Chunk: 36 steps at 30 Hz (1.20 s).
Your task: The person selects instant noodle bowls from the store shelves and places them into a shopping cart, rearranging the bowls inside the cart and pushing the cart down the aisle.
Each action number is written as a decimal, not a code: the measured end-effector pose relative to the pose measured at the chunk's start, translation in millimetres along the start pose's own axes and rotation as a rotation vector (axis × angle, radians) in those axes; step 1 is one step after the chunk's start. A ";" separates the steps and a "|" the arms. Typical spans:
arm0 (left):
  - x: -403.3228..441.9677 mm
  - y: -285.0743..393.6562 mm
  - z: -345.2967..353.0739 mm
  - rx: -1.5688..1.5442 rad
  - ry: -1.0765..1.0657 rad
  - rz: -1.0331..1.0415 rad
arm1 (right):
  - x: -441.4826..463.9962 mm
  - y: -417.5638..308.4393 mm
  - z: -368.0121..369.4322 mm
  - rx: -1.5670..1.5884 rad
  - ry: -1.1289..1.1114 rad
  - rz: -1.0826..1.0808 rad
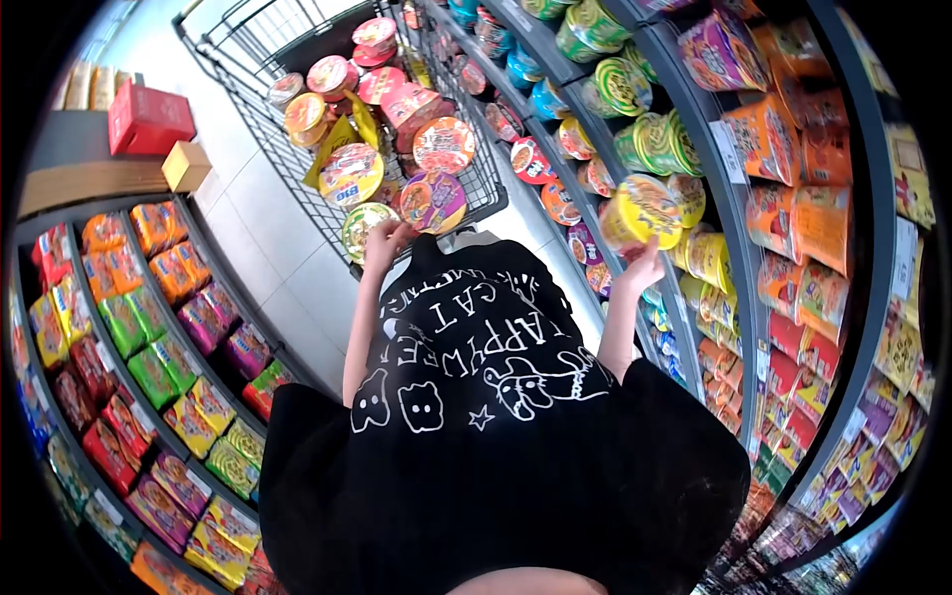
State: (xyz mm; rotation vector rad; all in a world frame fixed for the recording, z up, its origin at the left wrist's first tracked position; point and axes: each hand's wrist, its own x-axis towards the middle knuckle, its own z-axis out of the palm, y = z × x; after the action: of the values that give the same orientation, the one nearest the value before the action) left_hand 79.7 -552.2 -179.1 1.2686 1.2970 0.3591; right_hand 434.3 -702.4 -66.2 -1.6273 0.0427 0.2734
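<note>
My right hand [643, 266] grips a yellow-lidded instant noodle cup [643, 211] from below, just in front of the right-hand shelves. Down at the near end of the shopping cart [297, 169], my left hand [390, 241] has its fingers curled at the edge of a green-and-white-lidded noodle cup [366, 229]. Part of that cup's rim is hidden by the fingers. Close to the left hand, a purple-and-orange-lidded cup [432, 202] and a large yellow-lidded bowl [351, 175] lie in the cart.
More cups with pink and orange lids fill the cart. Shelves of green-lidded noodle cups [623, 87] and orange packets [762, 139] line my right. Another shelf with bagged noodles [164, 367] stands on the left. A red box [151, 118] sits above it; pale tiled floor [260, 208] runs between.
</note>
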 end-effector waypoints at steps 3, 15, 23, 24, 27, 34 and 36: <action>-4.7 23.4 7.8 -0.092 -0.156 -0.015 | -33.2 11.2 16.4 -0.171 -0.394 0.007; -13.6 44.3 -6.6 -0.897 -0.263 -0.274 | -75.1 60.1 156.0 -0.319 -1.854 0.382; -52.7 -1.8 -29.4 -1.109 0.237 -0.112 | -55.1 199.0 179.0 -1.088 -1.248 -0.437; -58.9 -5.2 -33.6 -1.120 0.289 -0.103 | -48.6 209.8 178.7 -1.184 -1.263 -0.459; -73.9 -24.7 -48.2 -1.088 0.385 -0.115 | -38.1 236.1 187.3 -1.086 -1.472 -0.261; -98.6 -32.3 -52.0 -1.182 0.546 -0.016 | -47.9 204.6 200.8 -0.695 -1.546 0.376; -102.5 -28.3 -48.8 -1.190 0.590 -0.001 | -43.5 178.1 203.3 -0.764 -1.609 0.271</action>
State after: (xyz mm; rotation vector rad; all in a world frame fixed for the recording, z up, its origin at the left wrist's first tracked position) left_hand -6.9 -620.5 -139.9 0.1292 1.1950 1.3342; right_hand 327.2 -521.7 -241.8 -1.6621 -1.1816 1.8906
